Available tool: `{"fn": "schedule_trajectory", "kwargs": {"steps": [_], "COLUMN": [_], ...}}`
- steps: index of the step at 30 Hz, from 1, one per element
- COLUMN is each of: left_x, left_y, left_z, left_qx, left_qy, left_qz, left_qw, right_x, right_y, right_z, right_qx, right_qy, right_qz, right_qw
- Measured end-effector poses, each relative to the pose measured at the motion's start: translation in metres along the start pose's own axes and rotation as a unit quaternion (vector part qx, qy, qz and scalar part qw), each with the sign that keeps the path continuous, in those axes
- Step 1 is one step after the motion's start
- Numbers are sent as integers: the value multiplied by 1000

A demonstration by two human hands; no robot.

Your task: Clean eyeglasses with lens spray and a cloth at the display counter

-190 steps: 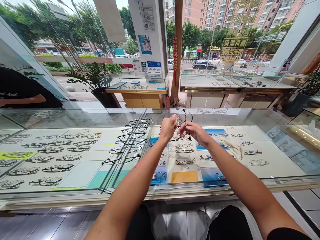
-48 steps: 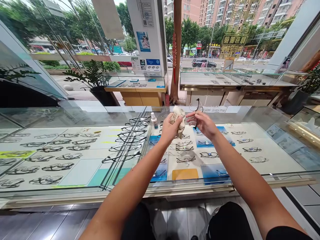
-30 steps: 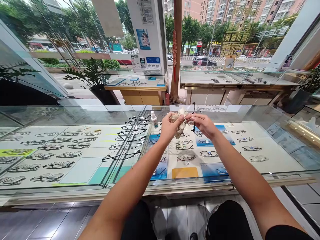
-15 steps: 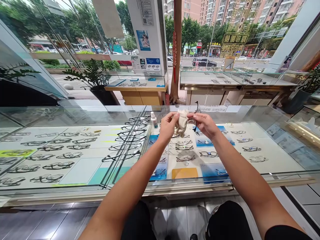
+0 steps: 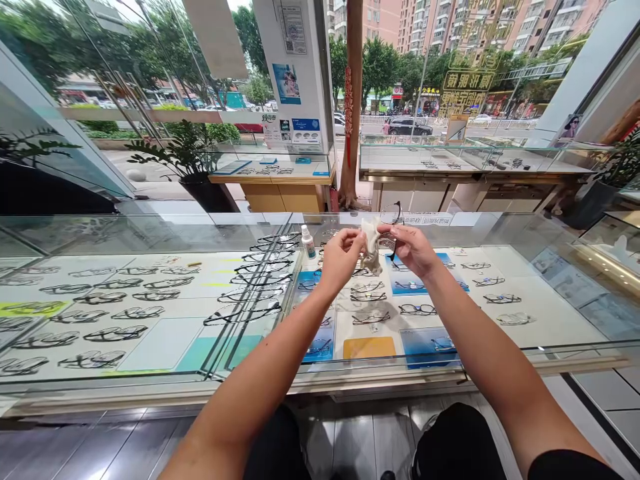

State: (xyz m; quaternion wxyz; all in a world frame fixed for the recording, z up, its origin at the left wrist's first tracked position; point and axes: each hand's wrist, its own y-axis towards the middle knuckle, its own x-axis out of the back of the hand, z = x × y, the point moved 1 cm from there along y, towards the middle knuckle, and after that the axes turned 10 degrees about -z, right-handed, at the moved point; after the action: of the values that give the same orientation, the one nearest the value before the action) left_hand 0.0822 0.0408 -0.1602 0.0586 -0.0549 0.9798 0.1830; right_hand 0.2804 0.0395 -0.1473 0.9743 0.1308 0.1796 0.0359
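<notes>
Above the glass display counter, my left hand pinches a crumpled whitish cloth. My right hand is closed on a pair of thin dark-framed glasses, which stick up above its fingers. The cloth lies between the two hands and against the glasses. A small spray bottle with a white cap stands on the counter top, just left of my left hand.
Under the glass lie rows of several spectacle frames on pale and blue pads. A second glass counter and a wooden one stand beyond, by a potted plant. My dark-trousered knees are below the counter edge.
Six seconds ago both hands held only the glasses, the cloth lay on the counter to the right and no bottle stood there. Over the last second the cloth shifts against the glasses, which tilt upward.
</notes>
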Motion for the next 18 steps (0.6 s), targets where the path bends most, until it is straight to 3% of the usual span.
{"fn": "schedule_trajectory", "kwargs": {"steps": [6, 12, 18], "left_x": [2, 0, 0], "left_y": [8, 4, 5], "left_z": [4, 0, -3], "left_qx": [123, 104, 58], "left_qy": [-76, -87, -85], "left_qz": [63, 111, 87], "left_qw": [987, 985, 991], "right_x": [3, 0, 0], "right_y": [1, 0, 0], "right_z": [-1, 2, 2], "right_qx": [-8, -11, -11], "right_qy": [1, 7, -2], "right_qz": [-9, 7, 9], "right_qw": [1000, 1000, 1000]}}
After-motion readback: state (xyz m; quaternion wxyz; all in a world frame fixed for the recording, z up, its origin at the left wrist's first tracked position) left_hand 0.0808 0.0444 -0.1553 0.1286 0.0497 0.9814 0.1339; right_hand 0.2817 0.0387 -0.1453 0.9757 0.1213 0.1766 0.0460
